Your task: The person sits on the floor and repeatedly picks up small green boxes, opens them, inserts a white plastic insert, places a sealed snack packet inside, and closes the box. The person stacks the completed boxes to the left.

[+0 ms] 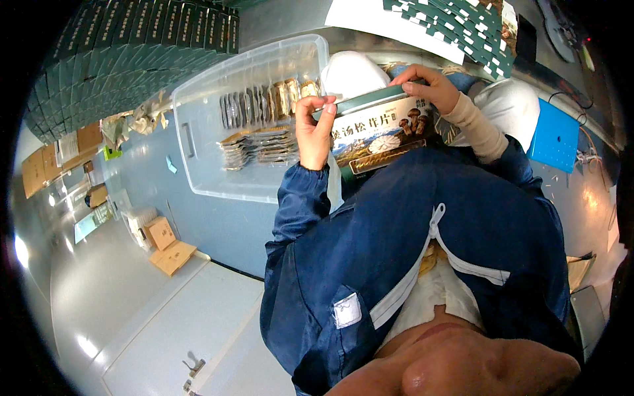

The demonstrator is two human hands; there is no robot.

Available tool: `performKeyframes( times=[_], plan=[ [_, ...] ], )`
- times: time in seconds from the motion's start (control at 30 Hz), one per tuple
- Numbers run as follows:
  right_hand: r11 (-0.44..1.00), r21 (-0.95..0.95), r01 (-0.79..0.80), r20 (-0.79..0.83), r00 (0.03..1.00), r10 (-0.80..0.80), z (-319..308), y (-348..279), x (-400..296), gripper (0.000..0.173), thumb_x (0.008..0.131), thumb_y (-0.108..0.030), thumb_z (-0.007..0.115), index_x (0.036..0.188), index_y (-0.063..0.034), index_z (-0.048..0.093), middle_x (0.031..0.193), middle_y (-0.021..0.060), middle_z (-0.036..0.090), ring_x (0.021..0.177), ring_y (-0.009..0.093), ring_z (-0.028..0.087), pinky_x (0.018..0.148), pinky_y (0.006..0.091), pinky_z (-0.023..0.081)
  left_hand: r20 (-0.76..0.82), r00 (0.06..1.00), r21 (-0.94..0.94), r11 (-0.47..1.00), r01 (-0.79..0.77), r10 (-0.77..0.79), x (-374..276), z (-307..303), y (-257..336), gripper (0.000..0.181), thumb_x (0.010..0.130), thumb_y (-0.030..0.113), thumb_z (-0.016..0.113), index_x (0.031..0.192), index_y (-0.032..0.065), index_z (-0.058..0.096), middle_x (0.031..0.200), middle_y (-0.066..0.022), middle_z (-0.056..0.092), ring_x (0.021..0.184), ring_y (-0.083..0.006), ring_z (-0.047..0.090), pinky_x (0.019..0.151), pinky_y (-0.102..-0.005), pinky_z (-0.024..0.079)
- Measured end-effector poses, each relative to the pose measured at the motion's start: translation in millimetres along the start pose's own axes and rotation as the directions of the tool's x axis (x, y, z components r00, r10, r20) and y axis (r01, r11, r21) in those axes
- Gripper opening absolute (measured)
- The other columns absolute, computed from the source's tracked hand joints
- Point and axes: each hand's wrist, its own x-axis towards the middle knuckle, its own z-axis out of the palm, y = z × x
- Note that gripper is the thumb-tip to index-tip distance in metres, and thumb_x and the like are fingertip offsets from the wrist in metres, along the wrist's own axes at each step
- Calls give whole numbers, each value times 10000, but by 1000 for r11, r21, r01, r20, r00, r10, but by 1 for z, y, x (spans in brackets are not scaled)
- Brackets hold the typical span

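Before my chest I hold a green and white printed carton (379, 136) with pictures of mushrooms, a transparent-looking strip low on its front, and writing. My left hand (317, 131) grips its left upper corner, thumb at the near side. At the right upper end, my right hand (431, 89) pinches the green top edge between thumb and fingers. The carton's lower part is hidden by my dark blue jacket (421, 198). Just left of my left hand stands a clear plastic bin (198, 171) with rows of flat, sealed pouches (257, 148).
Many green cartons (133, 54) are stacked at upper left. Flat green printed cardboard pieces (460, 29) lie overlapping at upper right. A blue plastic box-like item (554, 136) stands beside my right knee. Brown cardboard boxes (171, 250) sit on the floor at left.
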Motion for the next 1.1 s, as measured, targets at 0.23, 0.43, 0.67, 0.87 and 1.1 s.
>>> performKeyframes(
  times=[0.23,0.43,0.67,0.87,1.1],
  plan=[
    [977,-163,139,31,990,-136,-3,13,-2,226,910,-198,525,1052,-64,639,1019,47,633,960,157,558,875,299,436,46,997,84,995,57,-61,-4,-5,-9,71,874,98,616,927,55,597,1153,-102,577,1049,-169,515,916,-303,383],
    [949,-269,162,77,986,-146,-4,17,-20,280,932,-199,499,1161,-76,603,1248,92,563,1156,219,519,983,335,398,28,995,53,995,89,-91,-15,-2,-15,98,907,100,567,996,62,576,1194,-107,562,1083,-181,508,939,-305,388],
    [992,-98,83,68,995,-76,-6,25,-17,254,909,-140,537,1139,-51,597,1261,107,540,1171,223,496,985,345,389,162,986,191,982,-8,-24,-20,-9,-6,110,934,123,508,979,56,583,1264,-115,511,1133,-209,483,978,-342,353],
    [979,-196,54,-53,996,-66,-11,40,-26,288,888,-161,558,1151,-46,589,1229,95,541,1187,225,467,1000,355,362,35,999,199,980,23,-31,-51,-3,-32,750,881,126,588,1443,57,96,1450,-182,215,1336,-256,226,1082,-362,227],
    [960,256,111,-499,866,33,-48,12,-17,338,899,-166,575,1208,-30,554,1063,55,609,901,100,562,793,220,454,218,965,-319,924,212,-146,-52,19,-28,661,909,222,560,1435,162,163,1448,-127,232,1194,-383,454,925,-502,461]
  ],
)
